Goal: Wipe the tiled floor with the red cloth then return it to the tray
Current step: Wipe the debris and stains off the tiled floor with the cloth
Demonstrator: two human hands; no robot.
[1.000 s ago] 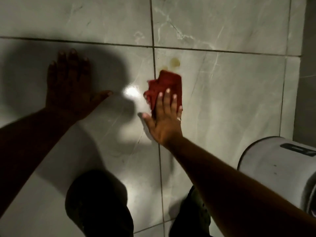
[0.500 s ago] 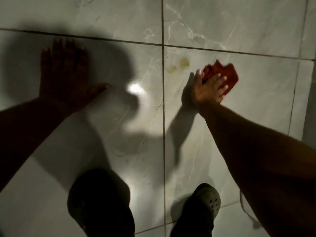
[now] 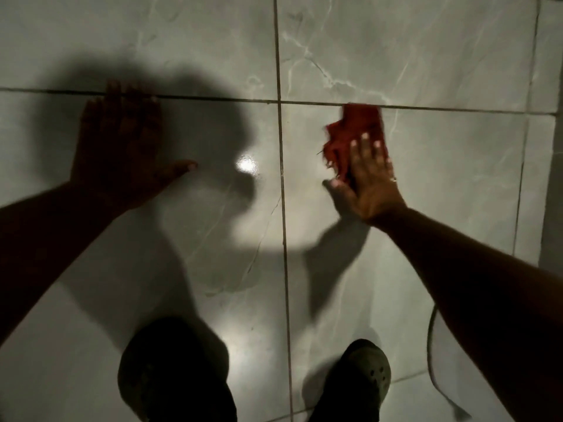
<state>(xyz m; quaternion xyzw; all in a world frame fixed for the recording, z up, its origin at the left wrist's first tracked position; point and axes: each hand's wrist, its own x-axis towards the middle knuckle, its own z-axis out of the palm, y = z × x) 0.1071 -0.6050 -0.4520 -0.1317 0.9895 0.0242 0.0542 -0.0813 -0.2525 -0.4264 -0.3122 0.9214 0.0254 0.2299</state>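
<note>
The red cloth (image 3: pixel 350 132) lies crumpled on the grey marbled tiled floor (image 3: pixel 441 178), just below a horizontal grout line and right of the vertical one. My right hand (image 3: pixel 368 181) presses flat on the cloth's near part, fingers spread over it. In shadow on the left tile, my left hand (image 3: pixel 122 147) rests flat on the floor, fingers apart and holding nothing. No tray is in view.
My knee (image 3: pixel 170 373) and a dark clog shoe (image 3: pixel 365 373) are at the bottom edge. A thin cable (image 3: pixel 432 360) curves at the lower right. A darker wall strip (image 3: pixel 553 193) borders the right side. A bright light glare (image 3: pixel 246 164) sits between my hands.
My right hand has slid the cloth back left and toward me over the yellowish stain, which no longer shows. My left hand has stayed planted on the left tile.
</note>
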